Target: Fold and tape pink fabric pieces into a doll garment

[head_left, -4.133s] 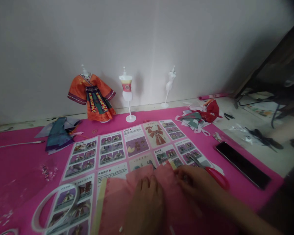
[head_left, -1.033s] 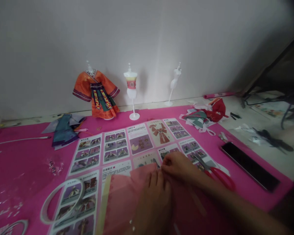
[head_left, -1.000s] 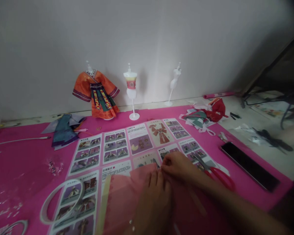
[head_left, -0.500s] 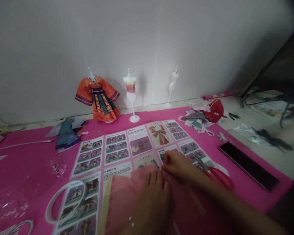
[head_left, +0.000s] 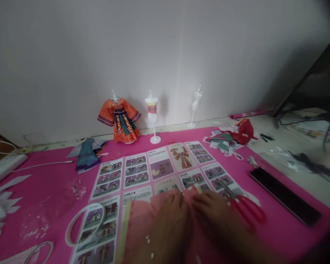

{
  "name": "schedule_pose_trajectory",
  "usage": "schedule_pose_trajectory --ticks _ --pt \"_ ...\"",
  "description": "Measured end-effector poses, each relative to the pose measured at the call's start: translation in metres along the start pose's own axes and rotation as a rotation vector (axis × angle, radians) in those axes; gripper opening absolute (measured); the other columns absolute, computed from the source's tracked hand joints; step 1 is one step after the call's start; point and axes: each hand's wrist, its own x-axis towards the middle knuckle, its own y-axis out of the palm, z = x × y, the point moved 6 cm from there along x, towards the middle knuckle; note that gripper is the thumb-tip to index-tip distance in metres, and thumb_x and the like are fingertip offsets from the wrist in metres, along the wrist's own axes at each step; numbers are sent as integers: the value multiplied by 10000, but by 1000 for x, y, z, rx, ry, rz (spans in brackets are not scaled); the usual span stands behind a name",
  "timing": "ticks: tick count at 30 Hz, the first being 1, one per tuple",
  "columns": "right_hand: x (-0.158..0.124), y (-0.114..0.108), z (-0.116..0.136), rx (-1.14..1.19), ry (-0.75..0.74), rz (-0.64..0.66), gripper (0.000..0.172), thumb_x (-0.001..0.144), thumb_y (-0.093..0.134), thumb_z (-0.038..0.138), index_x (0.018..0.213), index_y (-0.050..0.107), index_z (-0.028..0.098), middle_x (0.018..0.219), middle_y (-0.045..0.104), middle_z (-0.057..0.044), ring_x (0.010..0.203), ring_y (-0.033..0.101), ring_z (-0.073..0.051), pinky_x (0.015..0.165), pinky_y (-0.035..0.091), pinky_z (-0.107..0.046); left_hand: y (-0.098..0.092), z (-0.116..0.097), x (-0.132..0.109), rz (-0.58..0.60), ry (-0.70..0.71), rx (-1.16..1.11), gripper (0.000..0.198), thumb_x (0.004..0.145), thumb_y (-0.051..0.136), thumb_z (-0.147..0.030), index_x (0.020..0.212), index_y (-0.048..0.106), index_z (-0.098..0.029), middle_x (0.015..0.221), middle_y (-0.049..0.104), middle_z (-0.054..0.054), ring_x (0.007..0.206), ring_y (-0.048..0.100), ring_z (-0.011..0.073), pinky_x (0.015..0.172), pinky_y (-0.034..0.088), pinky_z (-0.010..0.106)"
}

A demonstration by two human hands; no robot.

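The left hand [head_left: 172, 216] lies palm down on pink cloth [head_left: 139, 227], fingers pressed together; the right hand [head_left: 209, 207] rests at the same piece toward 3 o'clock from it, fingers bent forward and blurred. Whether either one pinches the material, I cannot tell. The cloth sits at the bottom of the view, around and under both hands, with a pale yellow strip along its 9 o'clock edge.

It overlaps a printed sheet [head_left: 162, 168] stretching out from 9 to 1 o'clock. Just beside the right hand at 3 o'clock are red-handled scissors [head_left: 232, 195], and past them a dark phone [head_left: 284, 197]. A white ring [head_left: 69, 231] lies at 9 o'clock, partly on the sheet.

Farther out, teal fabric [head_left: 87, 156] is at 10 o'clock, an orange robe [head_left: 107, 112] on a stand at 11, a bare white dress form [head_left: 196, 104] at 12, and red and green scraps [head_left: 243, 132] at 1.
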Motion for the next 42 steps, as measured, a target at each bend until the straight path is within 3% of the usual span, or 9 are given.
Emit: schedule_pose_trajectory --ticks 3,8,13,17,21,25,30,37,42 --pt "-6 3 -1 -48 -47 -58 302 813 498 95 1044 661 202 1124 659 -87 1014 551 -266 891 434 -428 -17 10 1 4 -78 -61 209 817 501 -43 969 602 -145 1032 625 89 971 568 235 865 476 395" --pt "2 -5 -8 -67 -63 -31 304 830 503 115 1082 639 215 1172 627 -83 1042 539 -268 910 422 -442 -64 27 -5 -195 -150 -198 226 869 497 -130 1078 567 -179 1253 531 97 1161 494 240 979 428 419" --pt "21 -6 -10 -59 -39 21 241 862 500 155 1067 619 195 1058 615 -93 966 529 -259 851 410 -411 -84 45 -3 -187 -211 -140 201 872 504 -166 1053 591 -164 1157 585 101 1083 550 258 933 454 429" --pt "35 -2 -8 -135 -27 66 222 807 605 228 1028 613 210 957 583 -74 911 502 -266 800 384 -399 -84 56 -7 -90 -239 -74 202 883 495 -173 1046 613 -152 1030 630 88 1000 586 258 881 473 423" --pt "45 -5 -6 -147 -67 100 210 806 632 260 1009 617 209 956 572 -73 934 483 -258 840 359 -383 -61 59 -24 9 -178 -85 204 893 465 -148 1002 637 -165 1013 647 72 972 598 224 870 483 380" --pt "45 -11 -9 -82 -80 90 228 821 598 217 1047 606 192 998 572 -83 956 479 -251 858 355 -383 -30 59 -45 35 -78 -72 262 876 482 -135 1093 619 -185 1230 610 84 1127 558 238 991 430 429" --pt "14 -8 -3 198 -123 123 133 849 496 99 863 593 190 905 569 -41 856 507 -183 740 367 -306 -11 63 -60 4 -21 -28 338 871 488 -132 1193 573 -193 1394 495 130 1259 473 308 1046 374 551" --pt "-24 -3 18 369 -81 175 186 892 445 94 775 551 192 827 550 -17 782 499 -154 673 343 -279 -25 61 -65 -72 25 -94 317 909 439 -121 1194 554 -196 1339 547 114 1261 476 281 1071 356 548" --pt "-22 3 35 348 -180 67 218 910 417 150 755 565 192 749 541 -18 714 488 -159 630 309 -292 -50 66 -72 -27 -14 -204 210 920 429 -160 1028 605 -200 1173 635 61 1137 552 221 1068 388 426"
